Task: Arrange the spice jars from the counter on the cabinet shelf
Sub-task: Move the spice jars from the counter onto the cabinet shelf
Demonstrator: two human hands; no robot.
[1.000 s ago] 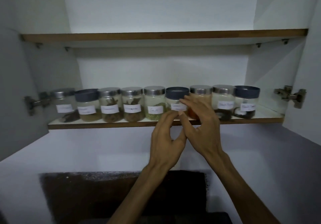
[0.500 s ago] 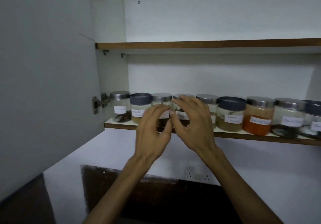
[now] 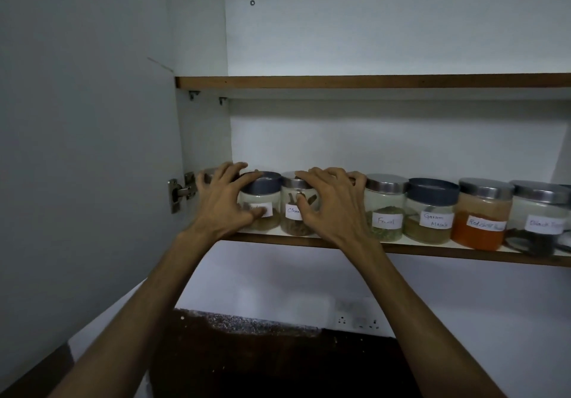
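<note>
Both hands are held up at the lower shelf [image 3: 401, 251] of the open cabinet. The left hand [image 3: 224, 200] is spread wide, with its fingers fanned out. Its fingertips are laid on the dark lid of the second jar [image 3: 261, 201] and on a jar at the far left that is mostly hidden behind the hand. Its thumb is pressed on the front of the second jar, near the label. Nothing is gripped by it.

The right hand [image 3: 332, 204] is also spread, with curled fingers. Its fingers are laid over the silver lid of the cinnamon jar [image 3: 295, 209] and over a jar hidden behind the hand. Its thumb is set against the cinnamon jar's glass. No jar is lifted.

Both arms are stretched up from below, with the backs of the hands turned to the camera.

The jars are lined up in one row along the front of the shelf, each just beside the next. To the right stand the fennel jar [image 3: 384, 209], the garam masala jar [image 3: 431, 212] and the red chilli jar [image 3: 480, 215]. The cabinet door [image 3: 86, 119] is swung open at the left.
</note>
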